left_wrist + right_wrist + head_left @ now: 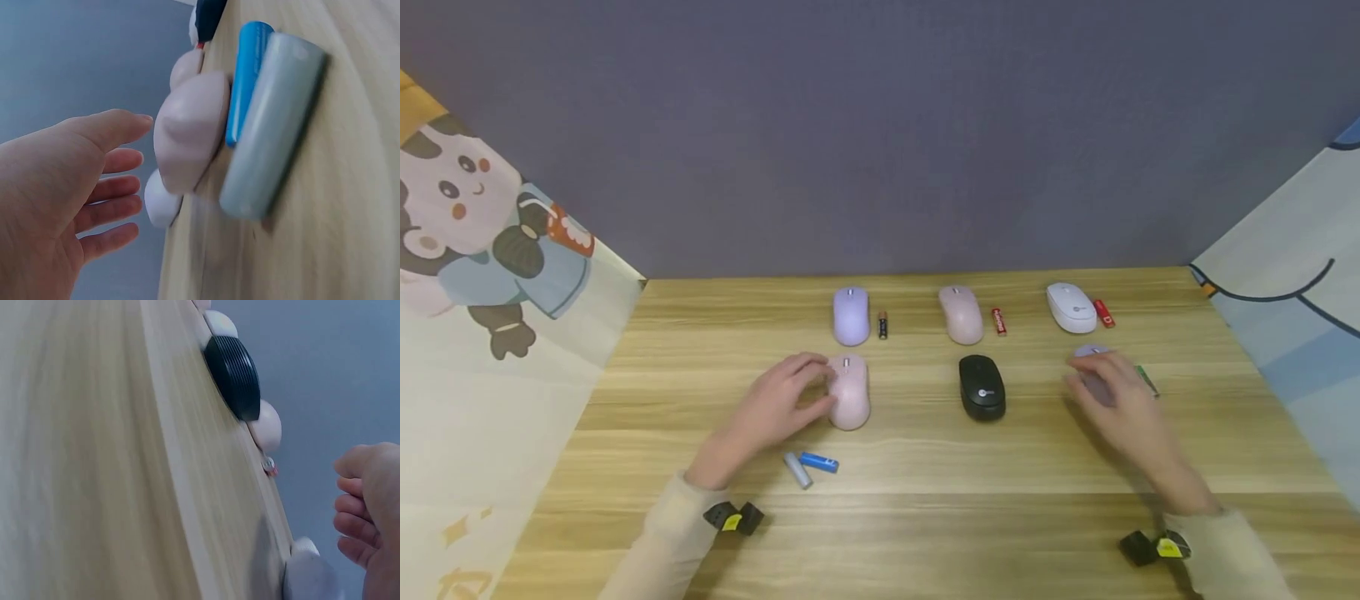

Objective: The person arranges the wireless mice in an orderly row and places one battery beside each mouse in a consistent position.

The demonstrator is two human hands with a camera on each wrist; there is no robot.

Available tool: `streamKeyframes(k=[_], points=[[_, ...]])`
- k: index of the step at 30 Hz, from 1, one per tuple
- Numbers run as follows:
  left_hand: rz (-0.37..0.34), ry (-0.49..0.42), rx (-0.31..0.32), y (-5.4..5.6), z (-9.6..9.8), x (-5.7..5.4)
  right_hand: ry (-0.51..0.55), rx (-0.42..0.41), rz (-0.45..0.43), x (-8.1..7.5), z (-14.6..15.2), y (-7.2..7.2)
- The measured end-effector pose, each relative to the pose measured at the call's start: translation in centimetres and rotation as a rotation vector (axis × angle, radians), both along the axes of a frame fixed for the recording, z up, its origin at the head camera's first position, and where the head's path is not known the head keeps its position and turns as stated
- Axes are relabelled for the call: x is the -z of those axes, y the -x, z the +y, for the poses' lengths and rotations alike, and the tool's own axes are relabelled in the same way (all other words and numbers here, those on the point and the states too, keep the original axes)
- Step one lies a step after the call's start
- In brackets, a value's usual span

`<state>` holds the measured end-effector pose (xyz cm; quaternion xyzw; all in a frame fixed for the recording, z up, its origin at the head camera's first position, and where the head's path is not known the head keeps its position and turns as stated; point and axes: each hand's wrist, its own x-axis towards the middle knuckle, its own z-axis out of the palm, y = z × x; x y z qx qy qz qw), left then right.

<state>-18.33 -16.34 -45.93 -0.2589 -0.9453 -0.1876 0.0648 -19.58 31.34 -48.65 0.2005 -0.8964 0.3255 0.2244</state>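
Note:
My left hand point(775, 404) is at the left side of the nearer pink computer mouse point(852, 396), thumb and fingers spread apart. In the left wrist view a gap shows between the fingertips and that mouse point(190, 131). A grey battery point(797, 471) and a blue battery point(820, 462) lie close to this hand, one against the other. My right hand point(1123, 408) hovers over a purple mouse point(1092, 350), covering part of it; its fingers are loosely bent and hold nothing. A green battery point(1147, 381) lies just right of that mouse, partly hidden.
Between the hands stands a black mouse point(982, 387). Along the back are another purple mouse point(851, 317) with a dark battery point(882, 325), a second pink mouse point(962, 315) with a red battery point(998, 322), and a white mouse point(1071, 307) beside another red battery point(1104, 313). A grey panel point(917, 142) rises behind.

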Motion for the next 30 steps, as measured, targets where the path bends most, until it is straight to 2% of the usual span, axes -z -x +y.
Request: streamKeyframes(k=[5,12,19,24,30], points=[[0.024,-0.011,-0.017,-0.7,-1.1,0.0,-0.036,-0.057,0.051,-0.1,-1.2,0.1],[0.072,-0.046,-0.051,-1.7,-3.0,0.6,-0.029,-0.152,0.037,-0.1,-3.7,-0.4],[0.065,-0.053,-0.101,-2.8,-4.9,1.1,-0.032,-0.242,0.067,0.1,-6.5,-1.0],[0.051,-0.051,-0.129,-3.5,-5.6,1.0,-0.029,-0.318,0.062,0.2,-8.6,-1.6],[0.091,-0.053,-0.137,-4.1,-6.0,0.9,-0.065,-0.403,0.055,0.4,-11.2,-2.3]])
